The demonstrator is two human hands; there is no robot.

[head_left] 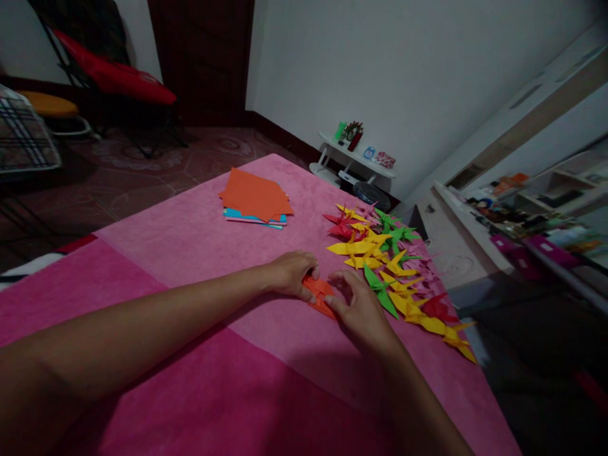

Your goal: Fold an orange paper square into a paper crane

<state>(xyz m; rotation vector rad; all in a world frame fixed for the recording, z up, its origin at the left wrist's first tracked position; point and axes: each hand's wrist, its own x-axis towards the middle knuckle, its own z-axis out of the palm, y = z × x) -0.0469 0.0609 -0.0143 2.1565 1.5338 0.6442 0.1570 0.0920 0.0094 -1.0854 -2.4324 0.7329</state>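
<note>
A small folded piece of orange paper (323, 295) lies on the pink cloth (190, 253), with creased flaps on its upper side. My left hand (293, 273) grips its left edge, thumb on top and fingers curled round the far side. At its right edge, my right hand (357, 304) pinches the paper between thumb and bent fingers. Part of the paper is hidden under both hands. Several folded paper cranes (375, 250) in yellow, green, red and pink stand just right of my right hand.
A stack of square paper sheets (256, 195), orange on top with blue and white below, lies farther back. Beyond the table are a small white shelf (354, 155), a red folding chair (114, 79) and, at right, a cluttered white dresser (475, 234).
</note>
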